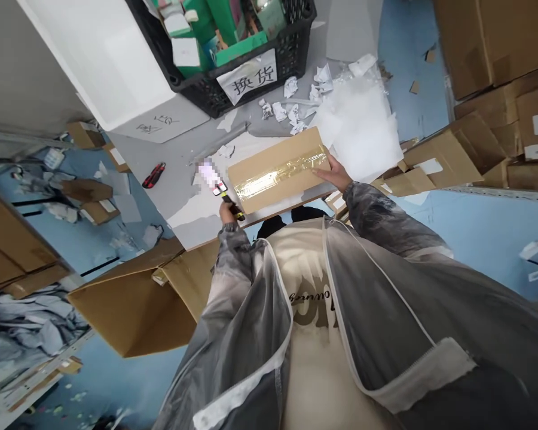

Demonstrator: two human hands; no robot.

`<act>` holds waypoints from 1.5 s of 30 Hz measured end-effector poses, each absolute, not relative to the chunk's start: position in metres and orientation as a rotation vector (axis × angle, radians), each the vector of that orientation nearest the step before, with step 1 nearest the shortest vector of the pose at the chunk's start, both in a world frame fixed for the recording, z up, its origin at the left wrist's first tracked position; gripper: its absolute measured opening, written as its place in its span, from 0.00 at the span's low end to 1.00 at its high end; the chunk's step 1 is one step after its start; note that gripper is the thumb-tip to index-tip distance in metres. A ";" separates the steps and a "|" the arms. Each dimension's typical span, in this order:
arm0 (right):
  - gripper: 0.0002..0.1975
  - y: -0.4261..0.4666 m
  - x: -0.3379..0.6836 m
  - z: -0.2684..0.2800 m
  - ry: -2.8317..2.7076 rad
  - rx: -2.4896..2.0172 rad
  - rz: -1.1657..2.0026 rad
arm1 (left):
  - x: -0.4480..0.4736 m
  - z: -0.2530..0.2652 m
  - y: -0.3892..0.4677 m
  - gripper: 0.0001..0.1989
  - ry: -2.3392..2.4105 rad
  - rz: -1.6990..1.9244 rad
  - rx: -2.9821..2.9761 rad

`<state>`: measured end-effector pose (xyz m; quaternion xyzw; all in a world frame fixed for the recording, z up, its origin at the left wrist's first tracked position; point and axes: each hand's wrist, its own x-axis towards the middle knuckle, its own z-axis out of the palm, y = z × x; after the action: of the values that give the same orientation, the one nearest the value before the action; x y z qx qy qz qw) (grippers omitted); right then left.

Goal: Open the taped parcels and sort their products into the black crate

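Note:
A flat brown cardboard box (269, 173) with shiny tape along its top lies on the front edge of the worktable. My right hand (335, 173) grips its right end, thumb and fingers at the edge. Just beyond the box's left end, my left hand (227, 213) is closed around a black handheld device (231, 205) with yellow-green marks. The device's screen is lit but blurred out. Left of it, a red and black utility knife (154, 175) rests on the worktable (179, 161).
A black crate (242, 77) of green boxes stands at the back, beside a large white box (112, 71). Crumpled paper (291, 113) and white padding (361, 125) lie behind the cardboard box. An open carton (134, 304) stands at front left; more cartons (497, 54) are stacked right.

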<state>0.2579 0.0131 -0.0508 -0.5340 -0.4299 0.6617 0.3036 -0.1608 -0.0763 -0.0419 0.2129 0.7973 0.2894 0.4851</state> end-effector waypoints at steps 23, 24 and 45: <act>0.71 -0.011 0.233 -0.078 -0.935 -1.396 1.617 | -0.023 0.075 0.059 0.29 1.191 -0.544 2.377; 0.70 -0.012 0.233 -0.078 -0.932 -1.391 1.618 | -0.021 0.075 0.055 0.30 1.185 -0.571 2.386; 0.68 -0.015 0.232 -0.061 -0.830 -1.457 1.593 | -0.066 0.099 0.025 0.34 1.149 -0.742 2.399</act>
<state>0.2319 -0.0146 -0.0611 -0.5765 -0.3286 0.6305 0.4026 -0.0659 0.0253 0.0992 0.8530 0.4086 -0.2640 0.1891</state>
